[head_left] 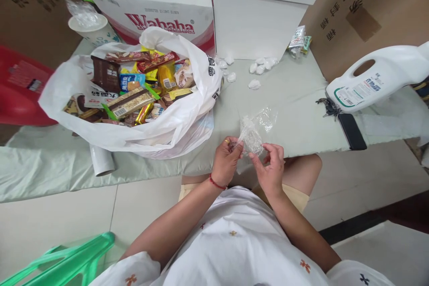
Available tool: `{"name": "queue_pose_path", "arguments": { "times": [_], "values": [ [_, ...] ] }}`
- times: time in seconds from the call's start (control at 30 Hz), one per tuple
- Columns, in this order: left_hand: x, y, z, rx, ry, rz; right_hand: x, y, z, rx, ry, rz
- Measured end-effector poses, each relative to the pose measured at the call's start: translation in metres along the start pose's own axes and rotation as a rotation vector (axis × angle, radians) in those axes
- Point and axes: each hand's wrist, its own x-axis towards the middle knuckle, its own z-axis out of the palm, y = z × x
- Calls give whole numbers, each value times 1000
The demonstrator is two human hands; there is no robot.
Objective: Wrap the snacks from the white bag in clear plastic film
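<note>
Crumpled clear plastic film (pixel 252 136) is held up between my two hands at the table's front edge. My left hand (pixel 228 156), with a ring and a red wrist cord, pinches its left side. Fingers of my right hand (pixel 271 165) are closed on its lower right side. Another loose piece of clear wrap (pixel 267 118) lies just beyond, possibly part of the same film. Farther back on the pale green cloth (pixel 288 116) rest several small white bundles (pixel 259 67). Left of my hands stands a white plastic bag (pixel 187 129), its mouth spread, filled with wrapped snacks (pixel 134 102).
On the right are a white detergent bottle (pixel 372 76), keys (pixel 329 107) and a black phone (pixel 352 132). A Wahaha carton (pixel 161 18) and white boxes (pixel 254 22) line the back. A paper cup (pixel 89 27), red jug (pixel 23 87) and white roll (pixel 102 161) are left.
</note>
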Motion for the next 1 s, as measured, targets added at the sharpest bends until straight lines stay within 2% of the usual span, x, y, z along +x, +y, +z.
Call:
{"name": "queue_pose_path", "arguments": {
  "times": [0.07, 0.13, 0.23, 0.33, 0.43, 0.57, 0.67, 0.77, 0.87, 0.93, 1.0],
  "values": [
    [0, 0, -3, -16, -8, -22, 13, 2, -2, 54, -12, -19],
    [3, 1, -9, -18, 16, -30, 29, 6, -9, 158, -3, 21],
    [12, 5, -23, -15, 40, -43, 53, 12, -26, 328, -30, 154],
    [20, 13, -37, -16, 8, -70, 71, 15, -45, 459, -98, 288],
    [25, 23, -49, 12, -90, -121, 84, 18, -65, 505, -111, 368],
    [29, 33, -65, 84, -300, -253, 98, 26, -90, 529, -105, 434],
    [32, 35, -75, 179, -414, -238, 103, 29, -103, 453, -172, 426],
    [33, 35, -79, 376, -399, -118, 105, 25, -110, 347, -306, 365],
    [33, 36, -73, 669, -214, 190, 108, 16, -111, 270, -406, 290],
    [32, 37, -60, 849, -105, 400, 111, 9, -109, 240, -445, 231],
    [32, 39, -37, 974, -82, 504, 115, 2, -107, 219, -486, 179]
  ]
}}
